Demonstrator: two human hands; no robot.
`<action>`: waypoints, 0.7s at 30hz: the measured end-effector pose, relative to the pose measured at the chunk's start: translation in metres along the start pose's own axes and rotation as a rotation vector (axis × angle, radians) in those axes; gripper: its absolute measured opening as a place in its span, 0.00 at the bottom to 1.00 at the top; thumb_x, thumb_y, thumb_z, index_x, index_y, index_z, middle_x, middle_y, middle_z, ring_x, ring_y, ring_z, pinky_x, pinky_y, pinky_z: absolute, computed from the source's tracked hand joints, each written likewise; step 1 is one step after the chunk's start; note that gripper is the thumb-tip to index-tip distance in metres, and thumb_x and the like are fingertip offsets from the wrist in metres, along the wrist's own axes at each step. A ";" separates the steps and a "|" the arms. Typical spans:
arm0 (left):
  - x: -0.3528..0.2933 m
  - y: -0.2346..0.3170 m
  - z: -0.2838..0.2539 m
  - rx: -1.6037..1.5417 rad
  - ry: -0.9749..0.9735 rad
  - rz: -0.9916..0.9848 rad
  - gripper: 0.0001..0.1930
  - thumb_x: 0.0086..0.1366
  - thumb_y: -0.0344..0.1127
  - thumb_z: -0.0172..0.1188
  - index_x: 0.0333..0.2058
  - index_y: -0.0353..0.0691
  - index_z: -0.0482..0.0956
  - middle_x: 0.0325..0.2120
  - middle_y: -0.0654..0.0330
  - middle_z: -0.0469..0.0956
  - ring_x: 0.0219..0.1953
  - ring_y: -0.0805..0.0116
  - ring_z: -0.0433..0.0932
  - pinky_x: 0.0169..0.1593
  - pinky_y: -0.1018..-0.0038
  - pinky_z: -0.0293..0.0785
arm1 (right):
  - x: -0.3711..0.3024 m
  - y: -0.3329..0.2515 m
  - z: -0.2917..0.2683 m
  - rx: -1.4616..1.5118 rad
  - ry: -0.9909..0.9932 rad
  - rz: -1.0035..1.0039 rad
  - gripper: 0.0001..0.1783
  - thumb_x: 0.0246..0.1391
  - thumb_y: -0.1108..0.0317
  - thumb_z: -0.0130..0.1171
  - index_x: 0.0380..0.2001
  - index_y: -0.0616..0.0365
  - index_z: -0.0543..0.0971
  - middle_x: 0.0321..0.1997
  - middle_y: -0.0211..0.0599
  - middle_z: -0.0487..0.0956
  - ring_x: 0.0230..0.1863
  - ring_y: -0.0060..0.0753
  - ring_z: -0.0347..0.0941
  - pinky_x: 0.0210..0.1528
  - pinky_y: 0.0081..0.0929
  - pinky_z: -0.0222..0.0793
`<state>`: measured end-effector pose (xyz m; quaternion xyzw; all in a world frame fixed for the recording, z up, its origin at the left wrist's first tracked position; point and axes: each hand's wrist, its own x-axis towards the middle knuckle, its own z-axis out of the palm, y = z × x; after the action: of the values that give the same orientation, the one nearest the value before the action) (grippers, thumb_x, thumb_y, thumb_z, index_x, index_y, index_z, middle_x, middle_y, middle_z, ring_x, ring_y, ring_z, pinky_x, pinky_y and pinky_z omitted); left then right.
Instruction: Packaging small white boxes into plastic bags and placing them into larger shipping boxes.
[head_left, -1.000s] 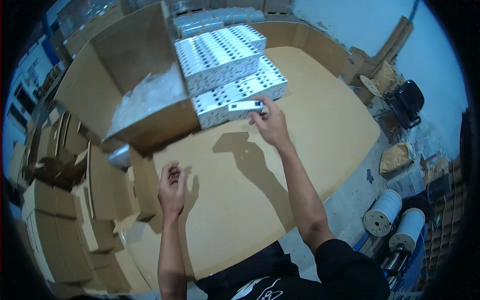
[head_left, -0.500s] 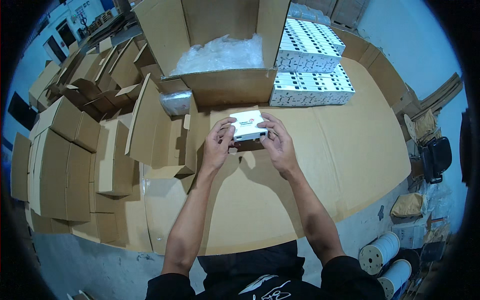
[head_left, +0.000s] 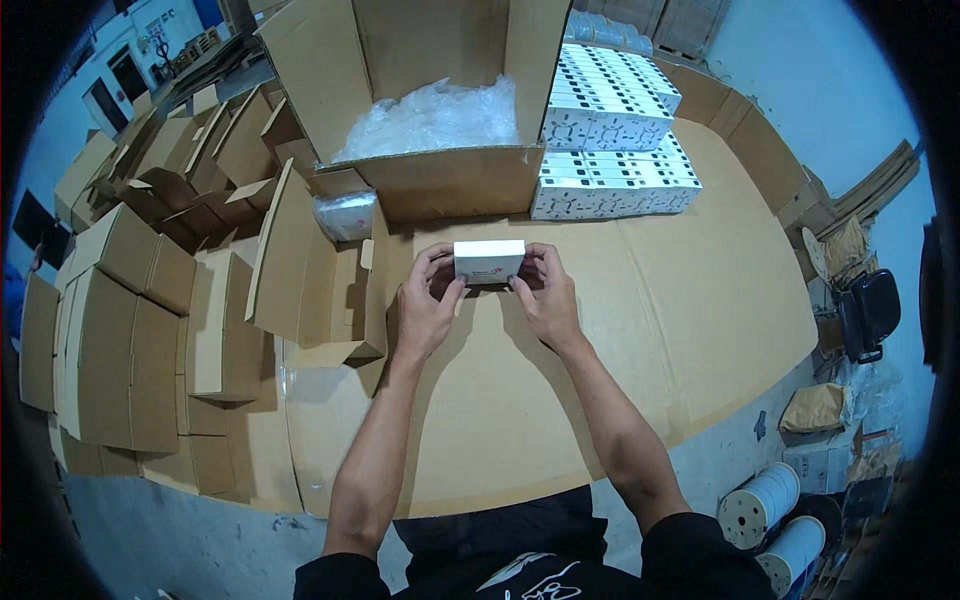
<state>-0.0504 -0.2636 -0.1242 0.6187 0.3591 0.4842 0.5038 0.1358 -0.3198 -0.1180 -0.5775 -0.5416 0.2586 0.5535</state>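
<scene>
Both hands hold a small flat white box (head_left: 489, 258) with a little print, over the middle of the cardboard-covered table. My left hand (head_left: 430, 302) grips its left edge between thumb and fingers. On its right edge, my right hand (head_left: 549, 300) does the same. The box is tilted up on edge; a plain narrow side faces upward and the printed face turns toward me. Left of my hands stands an open long brown carton (head_left: 352, 300), with a clear-plastic-wrapped pack (head_left: 345, 216) at its far end.
A large open carton (head_left: 455, 182) with crumpled clear plastic (head_left: 440, 120) stands behind my hands. Stacked white boxes (head_left: 615, 195) with dark marks are at the back right. Brown cartons (head_left: 110, 360) crowd the left. White cable reels (head_left: 758, 505) lie on the floor at the lower right.
The white box has been tipped up between my hands, so its printed face no longer points upward but toward me. My grip has shifted to its side edges.
</scene>
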 end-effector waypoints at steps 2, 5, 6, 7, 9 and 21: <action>0.000 0.001 0.000 0.039 -0.004 0.005 0.24 0.63 0.19 0.61 0.58 0.35 0.69 0.49 0.51 0.80 0.54 0.63 0.79 0.58 0.69 0.76 | 0.000 -0.002 -0.002 -0.043 -0.028 0.017 0.22 0.56 0.83 0.61 0.52 0.64 0.68 0.46 0.51 0.81 0.50 0.43 0.82 0.51 0.34 0.78; -0.002 0.002 -0.002 0.143 -0.037 -0.048 0.25 0.64 0.17 0.59 0.59 0.33 0.65 0.49 0.51 0.77 0.55 0.66 0.76 0.60 0.70 0.74 | 0.000 -0.002 -0.002 -0.105 -0.036 -0.018 0.22 0.56 0.83 0.60 0.52 0.63 0.68 0.47 0.53 0.81 0.51 0.47 0.81 0.52 0.36 0.78; -0.002 0.001 -0.002 0.143 -0.039 -0.040 0.25 0.64 0.18 0.60 0.59 0.33 0.65 0.50 0.51 0.77 0.55 0.65 0.76 0.60 0.70 0.73 | -0.001 -0.002 -0.003 -0.104 -0.034 -0.022 0.22 0.56 0.83 0.60 0.52 0.63 0.68 0.47 0.53 0.81 0.51 0.47 0.81 0.52 0.36 0.78; -0.002 0.002 -0.002 0.142 -0.042 -0.035 0.26 0.64 0.19 0.60 0.59 0.33 0.65 0.50 0.50 0.77 0.55 0.64 0.76 0.60 0.69 0.73 | -0.001 -0.005 -0.004 -0.106 -0.042 -0.004 0.22 0.56 0.83 0.59 0.52 0.63 0.68 0.47 0.54 0.81 0.52 0.48 0.81 0.53 0.37 0.78; -0.004 0.005 -0.003 0.156 -0.046 -0.041 0.26 0.64 0.19 0.61 0.60 0.33 0.65 0.50 0.50 0.77 0.55 0.64 0.76 0.60 0.68 0.73 | -0.002 -0.007 -0.004 -0.106 -0.050 0.009 0.21 0.56 0.83 0.59 0.53 0.63 0.68 0.48 0.54 0.81 0.52 0.50 0.81 0.54 0.38 0.77; -0.010 0.015 0.007 0.138 0.058 0.028 0.28 0.64 0.33 0.65 0.60 0.34 0.66 0.54 0.44 0.75 0.60 0.56 0.74 0.64 0.62 0.69 | -0.007 -0.005 -0.004 -0.147 -0.067 -0.095 0.28 0.53 0.80 0.61 0.57 0.62 0.66 0.51 0.56 0.80 0.55 0.55 0.78 0.58 0.44 0.73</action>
<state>-0.0469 -0.2782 -0.1116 0.6426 0.3976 0.4830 0.4425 0.1355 -0.3287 -0.1141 -0.5814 -0.6041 0.2107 0.5026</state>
